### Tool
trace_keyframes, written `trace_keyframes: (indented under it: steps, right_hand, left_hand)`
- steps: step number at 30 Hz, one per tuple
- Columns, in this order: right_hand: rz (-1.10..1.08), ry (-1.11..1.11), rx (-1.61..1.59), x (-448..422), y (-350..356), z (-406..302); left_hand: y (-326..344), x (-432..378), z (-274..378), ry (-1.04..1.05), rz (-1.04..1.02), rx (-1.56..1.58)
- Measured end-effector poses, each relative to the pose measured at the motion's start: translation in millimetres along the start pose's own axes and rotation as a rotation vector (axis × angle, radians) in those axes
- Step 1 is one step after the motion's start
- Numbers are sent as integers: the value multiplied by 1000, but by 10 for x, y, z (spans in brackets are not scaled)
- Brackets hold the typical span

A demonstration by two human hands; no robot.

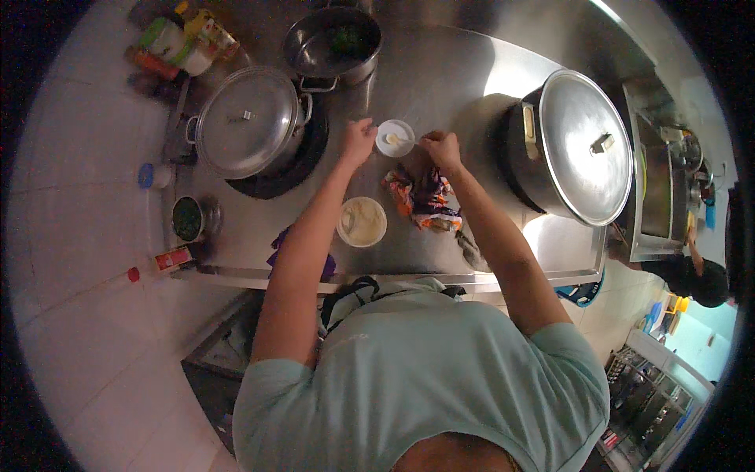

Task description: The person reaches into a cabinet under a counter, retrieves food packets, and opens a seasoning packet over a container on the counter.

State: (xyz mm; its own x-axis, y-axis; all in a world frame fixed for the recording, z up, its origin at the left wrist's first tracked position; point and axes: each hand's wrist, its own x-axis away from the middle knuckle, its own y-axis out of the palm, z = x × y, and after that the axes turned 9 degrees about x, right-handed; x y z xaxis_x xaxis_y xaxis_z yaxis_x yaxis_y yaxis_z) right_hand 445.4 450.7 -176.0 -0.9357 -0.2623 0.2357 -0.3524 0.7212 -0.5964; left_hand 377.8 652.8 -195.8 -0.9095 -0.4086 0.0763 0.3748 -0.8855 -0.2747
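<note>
At the rim of a small white bowl (pixel 387 130) is my left hand (pixel 360 141), its fingers closed on the bowl's left edge. My right hand (pixel 441 147) pinches the handle of a small spoon (pixel 407 141), whose tip is in the bowl beside a bit of pale yellow stuff. Nearer my body, below the left hand, stands a round tub of pale creamy stuff (pixel 363 222). Crumpled orange and purple plastic packaging (pixel 427 200) lies on the steel counter below the right hand.
Lidded metal pots stand left (pixel 250 124) and right (pixel 584 147); an uncovered pot (pixel 333 41) stands at the back. A bowl of greens (pixel 187 219), bottles (pixel 206 32) and a purple cloth (pixel 321 265) are on the left. A co-worker (pixel 690 274) is at the far right.
</note>
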Motion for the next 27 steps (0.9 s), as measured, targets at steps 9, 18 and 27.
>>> trace_keyframes:
  steps: [9, 18, 27]
  right_hand:
    - [34, -782, 984, 1258, -317, -333]
    - [-317, -632, 208, 1351, -837, -668]
    - [-399, -526, -242, 1915, -1756, -1127]
  left_hand:
    - [-557, 1156, 819, 79, 174, 316]
    - [-71, 1909, 1459, 457, 52, -3]
    - [218, 2044, 2115, 243, 27, 457]
